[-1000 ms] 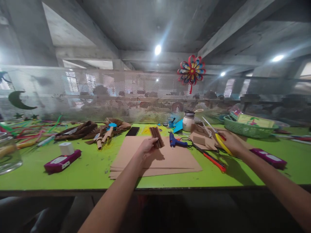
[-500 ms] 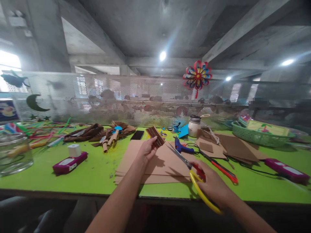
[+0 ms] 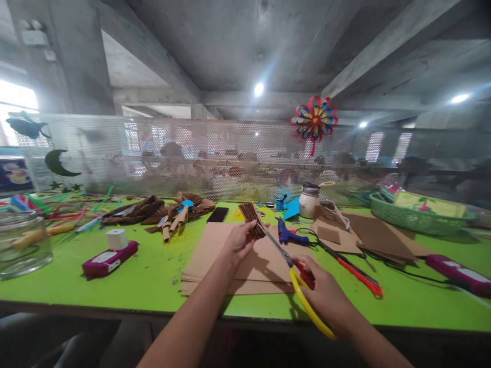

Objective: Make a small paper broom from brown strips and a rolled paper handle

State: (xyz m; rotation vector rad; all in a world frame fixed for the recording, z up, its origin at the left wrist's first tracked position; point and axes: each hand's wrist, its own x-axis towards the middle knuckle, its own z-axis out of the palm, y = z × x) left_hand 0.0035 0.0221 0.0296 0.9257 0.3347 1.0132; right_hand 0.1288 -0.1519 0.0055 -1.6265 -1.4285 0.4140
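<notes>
My left hand is closed on a pleated strip of brown paper, held up over a stack of brown cardboard sheets. My right hand grips the yellow-and-red handles of a pair of scissors. The scissor blades point up and left, and their tips reach the lower end of the pleated strip. Both hands hover above the green table.
A blue glue gun and a red-handled cutter lie right of the cardboard. A white jar, a green basket, purple boxes, a glass jar and brown paper fans stand around. A mesh screen closes the back.
My right hand picked up the scissors at the right and brought them in to the pleated strip. My left hand raised the strip slightly. The camera shifted a little.
</notes>
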